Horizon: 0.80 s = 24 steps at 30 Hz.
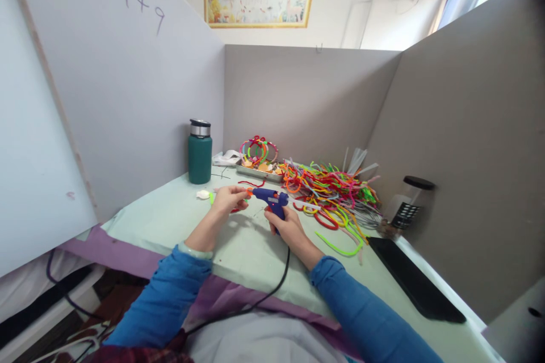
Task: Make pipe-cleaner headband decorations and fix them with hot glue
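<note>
A blue hot glue gun with an orange nozzle is gripped by my right hand, its fingers wrapped round the handle. A white glue stick sticks out of its back. Just at the nozzle, my left hand is closed in a pinch; what it holds is too small to name. Beneath and beside my left hand lie a white piece with a green part and a bit of red pipe cleaner. Another red pipe cleaner rests behind the gun.
A green bottle stands at the back left. Colourful pipe cleaners are heaped at the back right, near a metal tray. A black slab and a clear jar are at the right. The gun's black cord crosses the front edge.
</note>
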Each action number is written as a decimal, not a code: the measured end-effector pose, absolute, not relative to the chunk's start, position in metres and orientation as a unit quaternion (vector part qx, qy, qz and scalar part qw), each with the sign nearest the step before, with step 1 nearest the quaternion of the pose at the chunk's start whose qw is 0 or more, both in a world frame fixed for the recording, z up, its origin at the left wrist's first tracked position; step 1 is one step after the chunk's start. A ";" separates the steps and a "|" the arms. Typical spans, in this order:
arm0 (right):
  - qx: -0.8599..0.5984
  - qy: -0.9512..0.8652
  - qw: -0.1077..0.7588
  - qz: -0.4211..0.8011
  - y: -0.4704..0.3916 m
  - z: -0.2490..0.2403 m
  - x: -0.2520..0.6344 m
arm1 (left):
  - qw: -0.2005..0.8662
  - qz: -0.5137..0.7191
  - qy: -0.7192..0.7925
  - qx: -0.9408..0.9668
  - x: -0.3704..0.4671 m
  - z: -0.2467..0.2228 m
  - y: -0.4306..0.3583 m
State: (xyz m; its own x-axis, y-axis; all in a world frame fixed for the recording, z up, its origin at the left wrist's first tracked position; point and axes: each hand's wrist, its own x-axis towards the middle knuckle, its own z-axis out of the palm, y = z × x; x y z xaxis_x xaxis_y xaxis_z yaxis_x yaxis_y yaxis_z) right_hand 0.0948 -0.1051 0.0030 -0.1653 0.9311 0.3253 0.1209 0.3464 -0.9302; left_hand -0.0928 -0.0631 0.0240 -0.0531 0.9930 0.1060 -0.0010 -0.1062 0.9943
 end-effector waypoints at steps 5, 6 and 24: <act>-0.408 -0.648 0.500 0.403 -0.106 0.004 0.095 | 0.457 0.531 0.499 0.510 -0.094 0.023 -0.062; -0.409 -0.648 0.500 0.403 -0.106 0.004 0.095 | 0.457 0.534 0.499 0.508 -0.093 0.024 -0.062; -0.411 -0.649 0.512 0.385 -0.104 0.000 0.096 | 0.458 0.533 0.496 0.510 -0.093 0.024 -0.063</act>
